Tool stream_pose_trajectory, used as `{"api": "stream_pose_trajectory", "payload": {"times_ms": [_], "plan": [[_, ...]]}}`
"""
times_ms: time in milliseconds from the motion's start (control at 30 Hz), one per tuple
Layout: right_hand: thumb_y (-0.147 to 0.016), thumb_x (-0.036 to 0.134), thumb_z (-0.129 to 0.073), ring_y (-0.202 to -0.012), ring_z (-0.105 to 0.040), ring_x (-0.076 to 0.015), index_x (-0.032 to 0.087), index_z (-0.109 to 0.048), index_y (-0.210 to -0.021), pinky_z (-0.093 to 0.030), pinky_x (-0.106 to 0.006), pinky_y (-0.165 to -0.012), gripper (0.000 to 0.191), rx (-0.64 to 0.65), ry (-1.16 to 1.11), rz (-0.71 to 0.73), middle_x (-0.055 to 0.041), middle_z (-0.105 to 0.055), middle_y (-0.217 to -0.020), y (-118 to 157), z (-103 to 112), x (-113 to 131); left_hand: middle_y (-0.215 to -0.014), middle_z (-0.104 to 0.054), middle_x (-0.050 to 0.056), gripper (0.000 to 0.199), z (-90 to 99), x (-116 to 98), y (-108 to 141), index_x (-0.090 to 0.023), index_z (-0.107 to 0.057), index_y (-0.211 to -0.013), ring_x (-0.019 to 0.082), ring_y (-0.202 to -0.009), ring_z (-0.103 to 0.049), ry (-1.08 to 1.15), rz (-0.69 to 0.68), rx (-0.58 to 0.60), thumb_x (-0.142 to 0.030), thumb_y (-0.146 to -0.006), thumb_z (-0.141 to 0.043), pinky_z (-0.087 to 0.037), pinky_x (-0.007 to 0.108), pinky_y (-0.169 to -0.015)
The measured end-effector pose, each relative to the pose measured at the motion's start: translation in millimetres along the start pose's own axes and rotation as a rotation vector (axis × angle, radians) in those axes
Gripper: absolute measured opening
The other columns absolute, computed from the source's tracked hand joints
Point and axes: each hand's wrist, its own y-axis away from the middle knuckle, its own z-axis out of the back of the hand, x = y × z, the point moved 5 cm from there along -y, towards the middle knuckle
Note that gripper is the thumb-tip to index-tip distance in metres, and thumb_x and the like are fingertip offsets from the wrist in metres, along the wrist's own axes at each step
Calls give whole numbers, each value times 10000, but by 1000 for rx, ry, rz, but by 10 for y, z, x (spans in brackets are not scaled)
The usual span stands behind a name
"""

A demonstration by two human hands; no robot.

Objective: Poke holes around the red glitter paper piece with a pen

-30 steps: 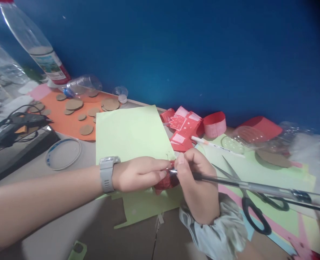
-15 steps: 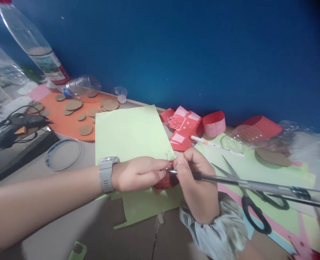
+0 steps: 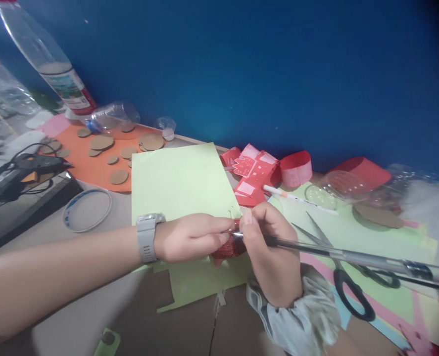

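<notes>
My right hand (image 3: 273,254) is closed around a black pen with a clear barrel (image 3: 356,257). The pen's metal tip points left, at a small red crosshatched piece (image 3: 227,250). My left hand (image 3: 189,241), with a grey watch (image 3: 147,238) at the wrist, has its fingers pressed together and pinches the red piece from the left. My fingers partly cover that piece, and its full shape is hidden. Under both hands lies a light green paper sheet (image 3: 178,180), with a cut green sheet (image 3: 200,287) below it.
Scissors (image 3: 353,296) lie open at right, near a white marker (image 3: 293,196) and red paper cutouts (image 3: 256,170). Several cardboard discs (image 3: 102,143) rest on orange paper (image 3: 81,165). A tape roll (image 3: 67,217), glue gun (image 3: 29,170) and bottle (image 3: 69,84) are at left. A blue wall (image 3: 241,74) stands behind.
The view shifts very slightly, so things sit a little further right. Both hands, the pen and the red piece keep nearly the same places relative to each other.
</notes>
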Motion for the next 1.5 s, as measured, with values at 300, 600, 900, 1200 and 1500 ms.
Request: {"api": "stream_pose_trajectory", "payload": {"times_ms": [300,600,900,1200,1500], "plan": [[-923,269,-444,-494,-347,-93,203,-404,-626,-317,-232,-474,307,-26,-3,62,51,-381,-542,-14,35,61,-770,-609,51,262,2,13,4,-159,-446,-849,150,-692,-572,25,29,-24,-289,-995,-271,-483,265,-715],[-903,228,-454,-500,-347,-93,206,-377,-620,-319,-228,-476,294,-31,88,61,56,-367,-540,-10,32,63,-739,-617,37,236,-10,46,18,-161,-438,-834,143,-700,-586,47,52,-32,-253,-993,-288,-467,268,-742],[-897,242,-471,-504,-325,-93,211,-339,-629,-309,-235,-488,300,-9,70,57,57,-345,-546,-14,16,47,-741,-612,28,243,-11,41,4,-164,-439,-814,136,-702,-576,42,58,-44,-263,-988,-303,-463,254,-733],[-905,225,-458,-509,-326,-92,208,-353,-628,-313,-230,-490,297,0,87,81,59,-333,-551,-16,23,54,-752,-596,22,225,-2,52,7,-166,-426,-811,127,-690,-560,48,53,-36,-220,-986,-294,-451,244,-714],[-929,246,-422,-494,-346,-90,206,-396,-633,-321,-221,-466,299,-3,29,70,57,-375,-543,-25,35,67,-752,-584,25,226,-4,19,5,-161,-433,-834,129,-682,-551,59,28,-32,-231,-991,-286,-460,245,-714]]}}
